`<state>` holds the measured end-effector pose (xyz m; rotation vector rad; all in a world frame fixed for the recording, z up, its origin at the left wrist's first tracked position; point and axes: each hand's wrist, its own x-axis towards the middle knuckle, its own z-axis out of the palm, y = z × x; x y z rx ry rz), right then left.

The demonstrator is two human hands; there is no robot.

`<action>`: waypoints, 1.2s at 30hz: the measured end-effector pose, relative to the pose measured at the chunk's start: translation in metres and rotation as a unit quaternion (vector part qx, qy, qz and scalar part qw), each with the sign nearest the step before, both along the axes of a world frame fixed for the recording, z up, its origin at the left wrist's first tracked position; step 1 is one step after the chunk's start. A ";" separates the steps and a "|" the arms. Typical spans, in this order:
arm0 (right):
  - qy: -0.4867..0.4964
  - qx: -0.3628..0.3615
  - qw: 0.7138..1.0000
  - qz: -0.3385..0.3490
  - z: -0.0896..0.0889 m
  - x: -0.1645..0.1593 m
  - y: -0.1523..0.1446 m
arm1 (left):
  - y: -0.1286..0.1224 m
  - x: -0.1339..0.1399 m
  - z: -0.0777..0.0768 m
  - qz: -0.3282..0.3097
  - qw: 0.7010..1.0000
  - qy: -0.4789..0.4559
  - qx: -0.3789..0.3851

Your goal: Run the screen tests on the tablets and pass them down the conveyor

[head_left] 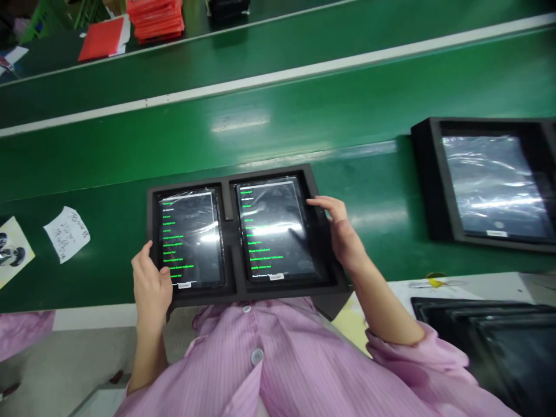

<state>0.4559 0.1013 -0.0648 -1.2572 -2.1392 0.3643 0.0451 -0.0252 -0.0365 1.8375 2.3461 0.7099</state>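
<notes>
Close in front of my body is a black two-compartment tray [232, 256], tilted slightly and overlapping the bench's near edge. In its left compartment lies a tablet [197, 243], its lit screen showing a list of mostly green text lines. A second tablet [278, 237] with a similar list sits in the right compartment. My left hand [151, 284] grips the tray's left side, thumb over the rim by the left tablet. My right hand [341, 231] is at the tray's right side, fingers stretched over the rim towards the right tablet; its underside is hidden.
Another black tray [434, 179] holding a film-covered tablet [490, 185] stands at right. Stacked dark panels [499, 347] lie at lower right. A handwritten note [67, 234] is on the green bench at left. Red packets [156, 20] are piled at the back.
</notes>
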 end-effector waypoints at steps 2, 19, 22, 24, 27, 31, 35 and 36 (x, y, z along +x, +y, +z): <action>0.024 -0.036 0.999 0.002 0.009 -0.009 -0.005 | -0.001 0.000 0.000 0.009 1.000 0.011 -0.006; -0.029 0.031 0.999 0.013 0.016 -0.021 -0.017 | 0.001 0.005 0.001 -0.048 0.995 0.085 -0.030; -0.103 0.044 0.989 0.099 0.020 -0.031 -0.013 | 0.001 0.007 0.001 -0.048 0.995 0.083 -0.020; -0.119 0.061 0.981 0.139 0.022 -0.035 -0.013 | 0.001 0.008 0.000 -0.057 0.995 0.085 -0.004; -0.122 0.081 0.972 0.185 0.024 -0.036 -0.017 | 0.002 0.008 -0.001 -0.086 0.992 0.087 0.025; -0.136 0.080 0.964 0.213 0.024 -0.039 -0.019 | 0.003 0.011 -0.001 -0.098 0.991 0.092 0.025; -0.116 0.092 0.974 0.173 0.023 -0.039 -0.019 | 0.001 0.014 -0.002 -0.076 0.991 0.113 0.006; -0.101 0.097 0.977 0.160 0.022 -0.038 -0.019 | 0.000 0.013 -0.002 -0.069 0.991 0.114 0.018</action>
